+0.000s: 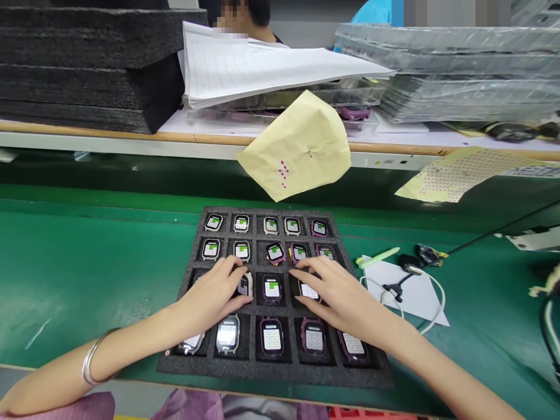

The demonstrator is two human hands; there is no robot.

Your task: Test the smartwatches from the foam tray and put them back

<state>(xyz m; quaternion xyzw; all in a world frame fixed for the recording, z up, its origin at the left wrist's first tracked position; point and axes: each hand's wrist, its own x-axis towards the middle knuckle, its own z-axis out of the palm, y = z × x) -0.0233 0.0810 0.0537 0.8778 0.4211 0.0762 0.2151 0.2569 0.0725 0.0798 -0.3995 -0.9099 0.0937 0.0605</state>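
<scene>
A black foam tray (pixel 275 370) holds rows of smartwatches in square compartments, most with lit screens showing green and white blocks. My left hand (pixel 223 286) reaches over the third row from the back, its thumb and fingers closed around the edges of a pale-cased smartwatch (pixel 245 284) with a darker screen. Partly hiding another smartwatch (pixel 310 290) in the same row, my right hand (pixel 332 287) has its thumb and fingers apart around it. Between the hands lies a purple-cased smartwatch (pixel 272 288) in its compartment. My forearms cover parts of the outer compartments.
Yellow paper (pixel 306 146) hangs from the shelf edge behind the tray. Black foam blocks (pixel 87 70), paper sheets (pixel 262 67) and clear plastic trays (pixel 464 76) are stacked above. On the green bench (pixel 87 262), white paper (pixel 406 291), cables and a light-green pen (pixel 378 256) lie right.
</scene>
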